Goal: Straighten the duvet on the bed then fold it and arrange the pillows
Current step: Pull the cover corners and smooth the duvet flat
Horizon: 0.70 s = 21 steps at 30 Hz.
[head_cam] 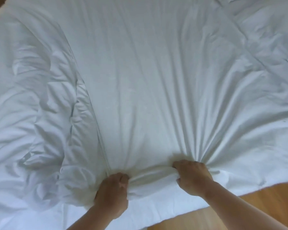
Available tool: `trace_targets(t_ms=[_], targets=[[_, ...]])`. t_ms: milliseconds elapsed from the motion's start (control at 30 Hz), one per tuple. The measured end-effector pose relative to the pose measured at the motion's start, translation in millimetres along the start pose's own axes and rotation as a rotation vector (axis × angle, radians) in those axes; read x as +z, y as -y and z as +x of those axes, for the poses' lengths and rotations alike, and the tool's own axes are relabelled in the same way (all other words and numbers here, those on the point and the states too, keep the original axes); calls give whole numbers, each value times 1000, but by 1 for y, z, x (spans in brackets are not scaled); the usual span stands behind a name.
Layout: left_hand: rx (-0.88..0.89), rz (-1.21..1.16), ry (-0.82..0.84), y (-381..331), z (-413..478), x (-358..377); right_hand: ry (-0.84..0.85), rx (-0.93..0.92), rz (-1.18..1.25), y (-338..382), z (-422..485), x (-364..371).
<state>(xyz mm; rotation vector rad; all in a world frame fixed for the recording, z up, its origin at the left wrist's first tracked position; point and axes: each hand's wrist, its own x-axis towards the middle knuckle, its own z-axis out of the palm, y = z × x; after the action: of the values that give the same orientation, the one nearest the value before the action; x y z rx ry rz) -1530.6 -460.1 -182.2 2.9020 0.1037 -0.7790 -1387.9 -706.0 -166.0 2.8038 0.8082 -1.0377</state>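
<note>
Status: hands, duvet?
Left hand and right hand both gripping white fabric duvet near its edge. Middle pulled taut, left side bunched. No obstruction visible.

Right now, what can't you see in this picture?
Head view:
- Pillows: none show; past the edges or under the duvet, cannot tell.
- Most fingertips of left hand and right hand: buried in bunched duvet.
- Bed: covered by duvet.
- Duvet's far end: cut off by top edge.

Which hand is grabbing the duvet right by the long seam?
The left hand, gripping the duvet beside the seam; the right hand grips away from it.
</note>
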Motion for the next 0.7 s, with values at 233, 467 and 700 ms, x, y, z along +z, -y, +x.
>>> trace_targets(t_ms=[233,467,700], targets=[[41,-138,43,9,-51,-13,-14,84,-72,16,-22,19],[-74,-216,-431,119,-124,-72,-32,-102,128,133,-25,-35],[-870,-452,-97,278,-164,-51,-217,-560,233,329,-15,-51]])
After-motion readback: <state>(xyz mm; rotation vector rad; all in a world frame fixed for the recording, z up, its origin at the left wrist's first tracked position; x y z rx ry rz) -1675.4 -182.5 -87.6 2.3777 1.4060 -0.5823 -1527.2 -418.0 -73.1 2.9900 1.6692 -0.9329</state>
